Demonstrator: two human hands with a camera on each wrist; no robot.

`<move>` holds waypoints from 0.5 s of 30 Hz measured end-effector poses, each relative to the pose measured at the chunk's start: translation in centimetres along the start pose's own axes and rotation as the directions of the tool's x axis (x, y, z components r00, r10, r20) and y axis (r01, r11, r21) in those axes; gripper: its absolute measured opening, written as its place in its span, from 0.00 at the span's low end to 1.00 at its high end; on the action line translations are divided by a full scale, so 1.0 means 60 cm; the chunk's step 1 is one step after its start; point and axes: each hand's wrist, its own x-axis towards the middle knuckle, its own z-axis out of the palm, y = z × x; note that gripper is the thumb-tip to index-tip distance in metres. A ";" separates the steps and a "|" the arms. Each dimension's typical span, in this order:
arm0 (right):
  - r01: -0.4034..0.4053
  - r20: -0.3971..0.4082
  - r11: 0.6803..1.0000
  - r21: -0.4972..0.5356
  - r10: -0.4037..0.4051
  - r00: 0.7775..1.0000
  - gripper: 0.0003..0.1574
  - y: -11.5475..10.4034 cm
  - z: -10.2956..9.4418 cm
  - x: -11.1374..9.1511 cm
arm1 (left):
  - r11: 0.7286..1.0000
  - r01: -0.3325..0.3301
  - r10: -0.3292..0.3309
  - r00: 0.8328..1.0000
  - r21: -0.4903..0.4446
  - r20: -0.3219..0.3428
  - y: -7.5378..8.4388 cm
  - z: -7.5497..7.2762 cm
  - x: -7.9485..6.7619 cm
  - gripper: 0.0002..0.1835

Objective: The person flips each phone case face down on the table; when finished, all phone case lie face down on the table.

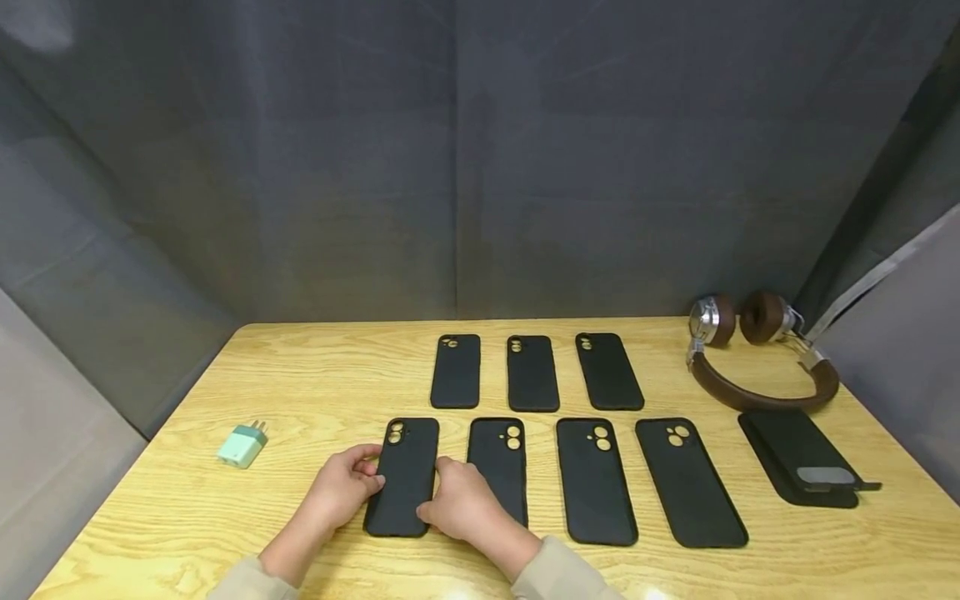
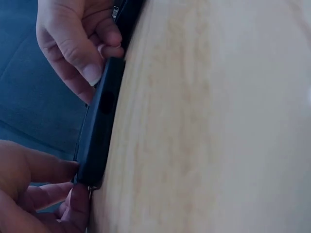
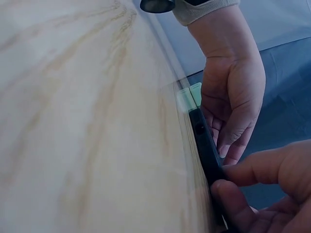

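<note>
Several black phone cases lie in two rows on the wooden table (image 1: 315, 383). The leftmost case of the front row (image 1: 405, 467) lies flat between both hands. My left hand (image 1: 371, 477) pinches its left edge, thumb on top. My right hand (image 1: 433, 493) pinches its right edge near the lower end. In the left wrist view the case (image 2: 99, 126) shows edge-on, with my left hand (image 2: 75, 182) at its near corner and the right hand (image 2: 99, 60) at the far part. The right wrist view shows the case (image 3: 206, 145) pinched by my right hand (image 3: 224, 178), the left hand (image 3: 226, 145) beyond it.
A mint-green charger plug (image 1: 243, 444) lies left of the hands. Three cases (image 1: 531, 372) form the back row, and three more (image 1: 596, 479) lie right of the held one. Brown headphones (image 1: 757, 367) and a black flip wallet case (image 1: 806, 458) sit at the right. Grey curtains surround the table.
</note>
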 end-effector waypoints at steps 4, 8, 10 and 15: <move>-0.008 -0.009 1.000 -0.030 0.007 1.000 0.36 -0.001 0.002 0.003 | 1.000 0.002 -0.002 1.000 0.018 -0.005 0.000 -0.001 0.000 0.23; -0.016 -0.008 0.999 -0.034 0.016 1.000 0.36 0.001 0.003 0.004 | 1.000 0.000 0.000 1.000 0.022 -0.006 -0.002 0.000 0.000 0.23; -0.014 -0.004 0.999 -0.036 0.014 1.000 0.36 0.001 0.002 0.003 | 1.000 0.000 0.000 1.000 0.014 0.000 -0.003 -0.001 0.000 0.23; -0.013 0.038 0.999 0.051 0.011 0.999 0.39 0.001 -0.013 -0.006 | 0.999 0.020 -0.019 0.999 -0.038 0.028 -0.002 -0.008 0.002 0.25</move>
